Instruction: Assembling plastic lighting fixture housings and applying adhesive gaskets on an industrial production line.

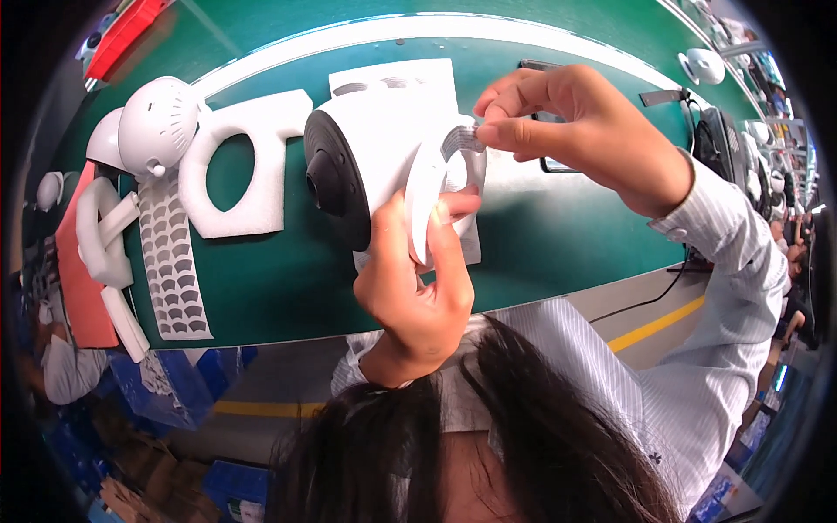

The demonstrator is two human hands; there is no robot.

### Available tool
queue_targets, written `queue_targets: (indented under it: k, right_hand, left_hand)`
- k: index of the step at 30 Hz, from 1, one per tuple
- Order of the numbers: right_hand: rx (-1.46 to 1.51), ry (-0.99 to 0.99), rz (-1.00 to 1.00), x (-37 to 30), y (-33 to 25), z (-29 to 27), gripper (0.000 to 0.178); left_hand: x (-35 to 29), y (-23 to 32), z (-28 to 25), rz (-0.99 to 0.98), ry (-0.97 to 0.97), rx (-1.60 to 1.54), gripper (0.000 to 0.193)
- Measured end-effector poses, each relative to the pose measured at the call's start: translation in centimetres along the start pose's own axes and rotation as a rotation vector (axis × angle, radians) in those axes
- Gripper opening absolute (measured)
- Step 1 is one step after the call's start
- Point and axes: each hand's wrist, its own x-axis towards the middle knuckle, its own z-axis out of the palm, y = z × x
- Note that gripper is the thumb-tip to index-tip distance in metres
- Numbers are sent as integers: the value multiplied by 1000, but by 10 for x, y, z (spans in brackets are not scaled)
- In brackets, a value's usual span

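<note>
On the tabletop's [558, 227] left, a label sheet [177, 270] lies flat, presumably for easy reach. Past a black ribbed disc [336, 183], the left hand [414, 301] grips a white curved part [425, 205] low down, seemingly steadying it and leaving its top free, where the right hand [602, 131] narrowly pinches a curved grey label [460, 138].

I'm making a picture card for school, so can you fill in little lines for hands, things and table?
Left hand: the hand grips a white ring-shaped part
Right hand: the hand has its fingertips at the ring, by a grey curved sticker; a grip is hard to tell
Left of the hands: black ribbed disc, white foam piece with an oval hole, white slotted dome, sheet of grey curved stickers
Table: green
</note>
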Motion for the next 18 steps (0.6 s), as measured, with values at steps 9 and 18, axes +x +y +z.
queue_targets:
  k: [9, 18]
  right_hand:
    - [-28, 132, -225, 12, 25, 14, 30]
    - [470, 5, -311, 19, 11, 28, 75]
  left_hand:
    - [0, 4, -3, 75, 38, 46, 15]
    - [17, 22, -6, 112, 61, -37, 20]
